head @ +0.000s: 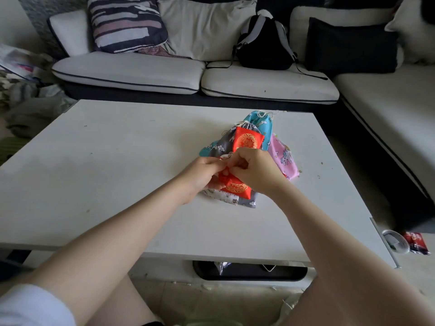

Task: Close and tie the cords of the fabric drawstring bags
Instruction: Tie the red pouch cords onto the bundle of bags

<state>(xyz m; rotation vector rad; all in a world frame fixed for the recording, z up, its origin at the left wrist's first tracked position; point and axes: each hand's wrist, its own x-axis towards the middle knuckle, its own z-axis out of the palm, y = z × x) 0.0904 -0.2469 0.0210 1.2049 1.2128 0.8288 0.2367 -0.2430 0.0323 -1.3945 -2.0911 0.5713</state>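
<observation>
A heap of small fabric drawstring bags lies on the white table (106, 175). A red bag with a gold round emblem (235, 188) sits nearest me, its gathered top held between both hands. My left hand (203, 175) and my right hand (255, 169) meet over that top, fingers pinched on its cord. Behind them lie a second red bag (248, 138), a grey bag (226, 141), a blue bag (260, 123) with white cords, and a pink unicorn bag (281, 156). A white patterned bag (226, 196) pokes out underneath. The cord itself is mostly hidden by my fingers.
A white sofa (131, 74) with cushions runs along the far side of the table, with a black backpack (264, 43) on it. A plastic cup (395, 241) and a red wrapper (415, 242) lie past the table's right edge. A dark slot (249, 270) opens below the tabletop.
</observation>
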